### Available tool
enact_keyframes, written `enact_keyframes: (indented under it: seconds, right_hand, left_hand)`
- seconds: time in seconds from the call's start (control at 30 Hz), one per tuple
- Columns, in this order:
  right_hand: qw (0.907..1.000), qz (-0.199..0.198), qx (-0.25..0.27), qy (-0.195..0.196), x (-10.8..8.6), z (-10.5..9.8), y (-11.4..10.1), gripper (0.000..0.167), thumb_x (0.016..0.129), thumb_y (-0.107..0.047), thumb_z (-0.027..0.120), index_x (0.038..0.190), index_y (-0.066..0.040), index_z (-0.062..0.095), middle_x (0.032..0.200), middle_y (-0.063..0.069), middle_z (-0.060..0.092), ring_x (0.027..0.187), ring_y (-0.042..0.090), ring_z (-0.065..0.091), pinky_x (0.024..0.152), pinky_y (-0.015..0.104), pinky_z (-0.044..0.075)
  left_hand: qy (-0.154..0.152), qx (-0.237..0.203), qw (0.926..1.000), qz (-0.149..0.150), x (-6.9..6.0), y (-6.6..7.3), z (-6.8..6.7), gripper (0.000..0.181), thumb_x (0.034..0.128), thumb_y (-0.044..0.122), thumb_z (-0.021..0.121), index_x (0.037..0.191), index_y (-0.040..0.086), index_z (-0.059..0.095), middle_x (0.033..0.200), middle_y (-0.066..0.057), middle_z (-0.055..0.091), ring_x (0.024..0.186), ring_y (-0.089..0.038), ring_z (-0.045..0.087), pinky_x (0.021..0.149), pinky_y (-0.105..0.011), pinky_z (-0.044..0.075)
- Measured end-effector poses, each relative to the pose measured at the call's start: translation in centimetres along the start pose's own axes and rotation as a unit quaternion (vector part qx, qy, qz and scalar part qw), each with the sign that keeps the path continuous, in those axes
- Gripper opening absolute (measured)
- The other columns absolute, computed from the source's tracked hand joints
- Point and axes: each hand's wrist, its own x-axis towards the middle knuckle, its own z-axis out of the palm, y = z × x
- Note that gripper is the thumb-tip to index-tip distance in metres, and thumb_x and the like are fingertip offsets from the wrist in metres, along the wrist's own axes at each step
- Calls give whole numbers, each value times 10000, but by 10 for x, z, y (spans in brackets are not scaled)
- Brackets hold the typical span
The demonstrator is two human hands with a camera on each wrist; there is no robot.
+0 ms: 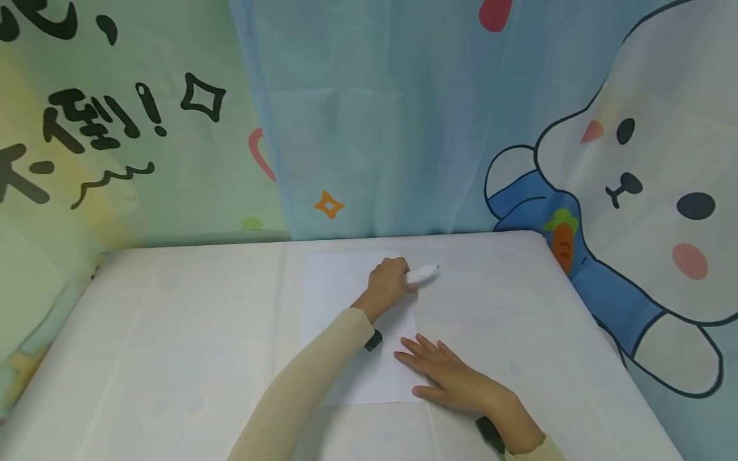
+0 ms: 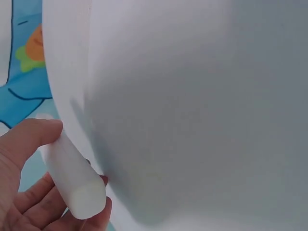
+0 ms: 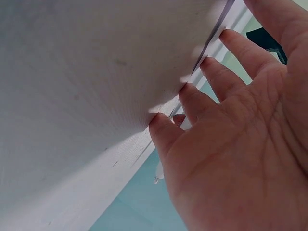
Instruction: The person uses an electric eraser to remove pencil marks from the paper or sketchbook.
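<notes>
A white sheet of paper point(image 1: 340, 288) lies flat on the white-covered table. Above its upper right part, my left hand point(image 1: 387, 282) holds a white tube point(image 1: 423, 274) whose narrow dark-ended tip points right, past the paper's edge. In the left wrist view, the thumb and curled fingers grip that tube point(image 2: 77, 178), its blunt rounded end facing the camera. My right hand point(image 1: 446, 374) lies palm down with fingers spread, straight fingertips on the paper's lower right edge. The right wrist view shows that hand point(image 3: 226, 144) from the palm side, its fingertips touching the white surface.
A white cloth point(image 1: 190, 333) covers the table point(image 1: 519, 307). Behind it hangs a printed backdrop point(image 1: 375, 128) with dark lettering at left and a large white cartoon animal point(image 1: 646, 166) at right. Dark bands point(image 1: 490, 434) show at both wrists.
</notes>
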Motion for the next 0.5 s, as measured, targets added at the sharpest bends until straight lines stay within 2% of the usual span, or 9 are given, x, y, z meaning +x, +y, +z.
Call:
enact_keyframes:
  seconds: [0.2, 0.5]
  right_hand:
    - [10000, -36, -13, 28, 0, 0, 0, 570, 976, -309, 579, 1490, -141, 398, 1564, 165, 312, 1435, 436, 210, 1114, 675, 150]
    - [9999, 75, -35, -89, 2, -2, -1, 588, 982, -337, 565, 1497, -122, 382, 1572, 176, 290, 1437, 447, 195, 1119, 687, 136]
  left_hand:
    - [98, -117, 9999, 53, 1, -7, -2, 294, 844, 245, 781, 1055, 80, 660, 972, -48, 704, 778, -143, 611, 689, -275, 516]
    - [182, -681, 9974, 136, -1, -15, -6, 308, 780, 226, 832, 1027, 117, 683, 955, -9, 708, 799, -126, 618, 656, -246, 488]
